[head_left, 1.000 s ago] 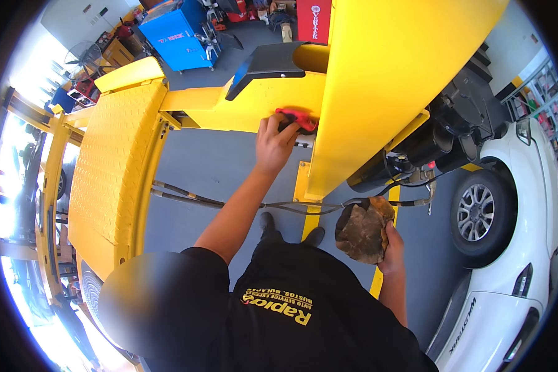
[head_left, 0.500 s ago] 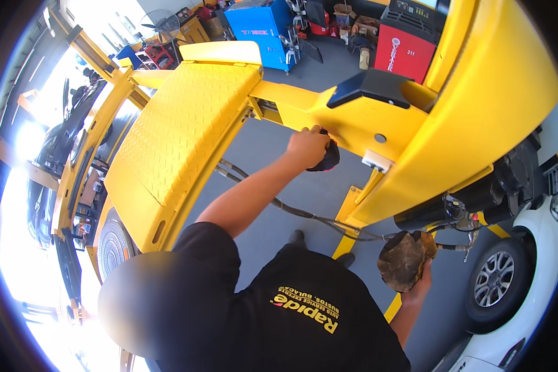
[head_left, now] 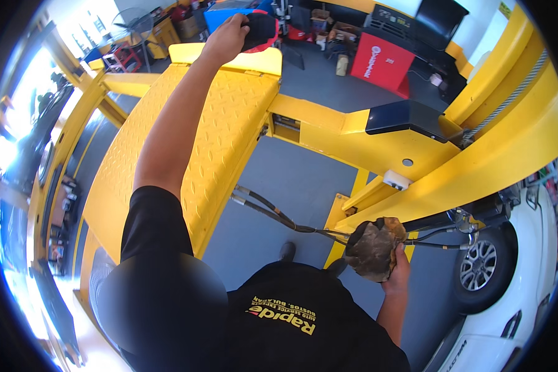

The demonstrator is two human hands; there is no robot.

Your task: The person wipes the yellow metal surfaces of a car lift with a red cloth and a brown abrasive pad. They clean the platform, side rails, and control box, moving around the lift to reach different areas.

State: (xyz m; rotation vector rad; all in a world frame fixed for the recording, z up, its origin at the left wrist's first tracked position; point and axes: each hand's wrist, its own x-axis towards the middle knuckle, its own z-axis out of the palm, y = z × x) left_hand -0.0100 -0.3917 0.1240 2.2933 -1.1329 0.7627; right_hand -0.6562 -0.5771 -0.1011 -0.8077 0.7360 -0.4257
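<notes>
While the left hand (head_left: 225, 41) holds a pad (head_left: 263, 31), the right hand (head_left: 398, 271) keeps a bundle (head_left: 375, 249)

As that arm reaches across the yellow ramp (head_left: 229, 124), the left grip pinches the red-and-black pad — near the ramp's far end flap (head_left: 257, 62), contact unclear. Right of the ramp, the right grip clasps the mottled brown bundle's edge. The step in hand seems to be moving the pad; the next move probably calls for a firm pinch and clearance over the flap. Hoses (head_left: 301, 229) and a crossbeam (head_left: 328, 131) extend rightward from the ramp — between the hands; a white vehicle (head_left: 539, 248) stands well right.
</notes>
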